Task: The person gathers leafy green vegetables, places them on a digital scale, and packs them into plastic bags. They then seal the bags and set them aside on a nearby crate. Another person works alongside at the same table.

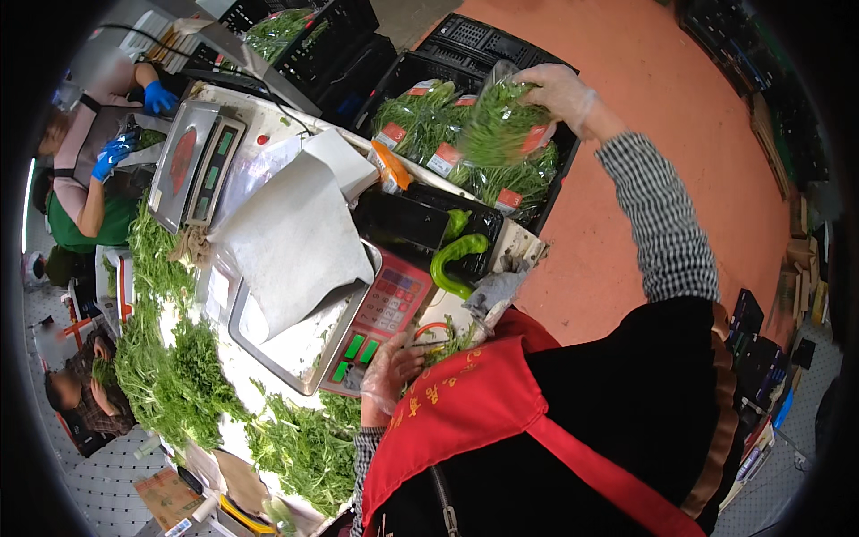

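Note:
Above a black plastic crate [570, 161], my right hand [560, 97] in a clear plastic glove grips a clear bag of leafy greens [500, 124] with an orange-and-white label. Similar bagged greens [416, 114] lie in the crate underneath. My left hand [392, 369], also in a clear glove, rests by the keypad edge of a red digital scale [389, 295], its fingers apart and nothing seen in them. A whitish sheet [295, 235] covers part of the scale's metal pan [312, 382]. Loose greens [302, 443] lie on the table near that hand.
A green pepper [449, 262] lies by a black tray [493, 252] and a grey cloth [496, 292]. An orange packet [390, 168] is close by. Another scale [194, 168] stands across the table, near a co-worker's blue-gloved hands [114, 154]. More black crates [329, 60] stand beyond the table.

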{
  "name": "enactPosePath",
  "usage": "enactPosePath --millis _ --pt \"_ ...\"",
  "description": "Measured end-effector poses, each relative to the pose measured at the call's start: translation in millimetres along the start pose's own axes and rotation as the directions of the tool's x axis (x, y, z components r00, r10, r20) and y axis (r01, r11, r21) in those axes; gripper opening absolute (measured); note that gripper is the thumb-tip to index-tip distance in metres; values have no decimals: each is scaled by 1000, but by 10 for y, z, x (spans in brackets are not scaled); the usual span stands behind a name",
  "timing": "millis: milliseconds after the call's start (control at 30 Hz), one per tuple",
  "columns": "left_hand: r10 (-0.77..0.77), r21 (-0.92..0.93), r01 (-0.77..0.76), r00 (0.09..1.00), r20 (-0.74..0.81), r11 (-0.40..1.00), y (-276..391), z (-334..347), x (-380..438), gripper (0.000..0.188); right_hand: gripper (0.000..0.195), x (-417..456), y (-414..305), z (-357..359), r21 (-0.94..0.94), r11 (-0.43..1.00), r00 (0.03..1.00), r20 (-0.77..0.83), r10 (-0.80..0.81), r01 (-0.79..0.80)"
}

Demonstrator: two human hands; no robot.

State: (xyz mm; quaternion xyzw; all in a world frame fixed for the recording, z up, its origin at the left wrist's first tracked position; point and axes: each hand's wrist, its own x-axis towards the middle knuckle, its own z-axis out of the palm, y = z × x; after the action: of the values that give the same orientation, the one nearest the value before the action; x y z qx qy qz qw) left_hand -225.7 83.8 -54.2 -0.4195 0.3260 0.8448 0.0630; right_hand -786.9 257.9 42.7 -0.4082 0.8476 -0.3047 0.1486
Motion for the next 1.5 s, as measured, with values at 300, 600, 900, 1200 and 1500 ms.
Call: enactPosePath --millis 300,600,900,1200,1500 --pt "-192 -21 192 953 -237 981 69 153 8 57 70 544 820 1015 -774 633 737 432 520 7" --pt "-182 3 188 956 -231 982 -16 120 -12 63 72 -114 1684 2095 -316 782 844 -205 496 -537" --pt "-163 11 174 943 -292 985 -78 213 -54 63 86 -316 1624 2076 -500 601 658 80 749 -624" --pt "-11 86 21 993 -121 996 18 328 -248 57 55 -264 1913 1749 -587 702 793 158 588 -403" --pt "247 -30 -246 954 172 969 -260 -135 -532 55 38 -357 -527 1405 342 922 965 -116 235 -184"
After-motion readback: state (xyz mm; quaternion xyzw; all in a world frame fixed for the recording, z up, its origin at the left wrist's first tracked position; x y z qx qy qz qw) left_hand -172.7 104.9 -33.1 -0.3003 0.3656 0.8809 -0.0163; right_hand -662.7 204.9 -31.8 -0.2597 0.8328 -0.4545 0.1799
